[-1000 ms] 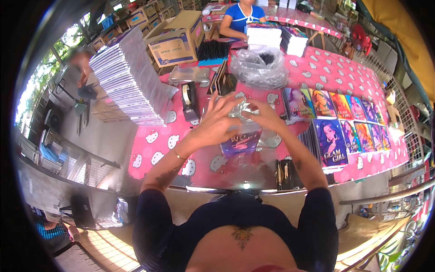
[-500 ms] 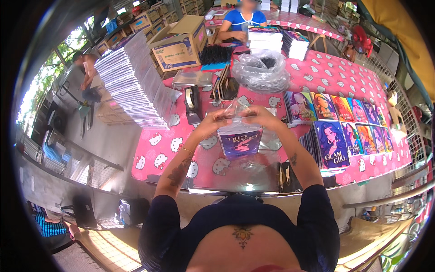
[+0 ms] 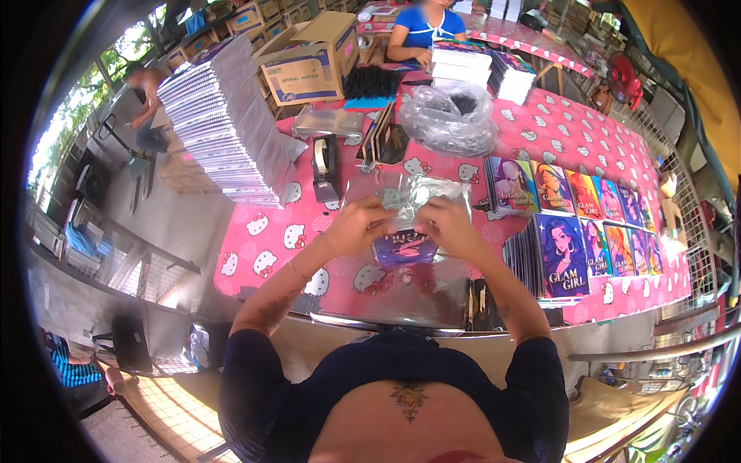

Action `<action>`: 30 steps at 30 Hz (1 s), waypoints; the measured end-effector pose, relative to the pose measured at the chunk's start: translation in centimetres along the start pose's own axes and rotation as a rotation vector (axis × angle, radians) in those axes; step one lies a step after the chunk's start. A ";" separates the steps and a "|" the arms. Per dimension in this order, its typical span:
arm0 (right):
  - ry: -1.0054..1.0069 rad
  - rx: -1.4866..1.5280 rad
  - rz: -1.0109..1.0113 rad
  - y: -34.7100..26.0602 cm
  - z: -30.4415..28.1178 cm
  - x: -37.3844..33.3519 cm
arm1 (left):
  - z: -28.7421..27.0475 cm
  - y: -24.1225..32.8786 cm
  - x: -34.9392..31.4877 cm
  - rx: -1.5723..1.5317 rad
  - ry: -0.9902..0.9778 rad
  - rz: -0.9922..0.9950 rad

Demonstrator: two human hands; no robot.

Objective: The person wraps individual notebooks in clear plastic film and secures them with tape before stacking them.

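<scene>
Between my hands lies a small purple notebook (image 3: 405,251) in a clear plastic bag (image 3: 441,187), its cover lettering upside down to me. My left hand (image 3: 361,226) is closed, fingertips pinching the plastic at the notebook's far left edge. My right hand (image 3: 449,226) pinches the plastic at the far right edge in the same way. Loose, shiny plastic spreads out beyond my fingers. Under the bag is a clear sheet on the pink patterned tablecloth (image 3: 266,260). Just past my left hand stands a black tape dispenser (image 3: 326,171).
Tall stacks of spiral notebooks (image 3: 220,127) rise at the left, beside an open carton (image 3: 309,73). Rows of colourful notebooks (image 3: 566,251) cover the right side. A bundle of clear plastic (image 3: 450,123) lies beyond my hands. Across the table sits a person in blue (image 3: 426,35).
My hands have drawn down toward me and slightly apart. The plastic they gathered above the notebook now lies flatter beyond them, and my fingers cover more of the notebook's far end.
</scene>
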State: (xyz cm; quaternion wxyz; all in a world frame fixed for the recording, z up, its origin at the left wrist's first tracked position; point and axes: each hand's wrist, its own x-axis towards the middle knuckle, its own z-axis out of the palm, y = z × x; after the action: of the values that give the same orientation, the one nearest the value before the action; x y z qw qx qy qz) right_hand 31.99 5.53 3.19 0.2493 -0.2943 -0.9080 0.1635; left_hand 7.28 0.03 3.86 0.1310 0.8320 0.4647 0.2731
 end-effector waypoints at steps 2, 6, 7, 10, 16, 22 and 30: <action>-0.134 0.002 0.048 0.1 -1.2 1.6 | -0.1 -0.2 1.0 -0.044 -0.050 -0.112; -0.337 -0.124 0.173 -0.3 -2.7 4.4 | 0.7 1.4 2.9 0.248 -0.135 -0.252; -0.275 -0.244 0.084 0.7 -1.8 4.3 | 0.6 1.2 3.0 0.350 -0.079 -0.203; -0.229 0.150 0.089 3.9 -1.7 4.8 | 0.7 -1.1 3.8 0.211 -0.075 -0.223; -0.235 0.692 0.263 7.6 0.6 4.3 | 1.2 -7.7 7.5 -0.650 -0.458 -0.457; -0.130 0.692 0.336 6.7 1.1 3.1 | 4.2 -15.5 6.1 -0.505 0.327 -0.707; -0.107 0.616 0.318 6.8 1.7 3.1 | 3.4 -24.6 -1.3 -0.979 0.769 -1.068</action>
State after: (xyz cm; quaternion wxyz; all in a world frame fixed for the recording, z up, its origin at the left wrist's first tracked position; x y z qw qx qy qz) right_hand 31.98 12.46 -0.14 0.2497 -0.3341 -0.7706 0.4819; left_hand -8.59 12.11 -10.92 0.4233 0.1956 0.6388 0.6120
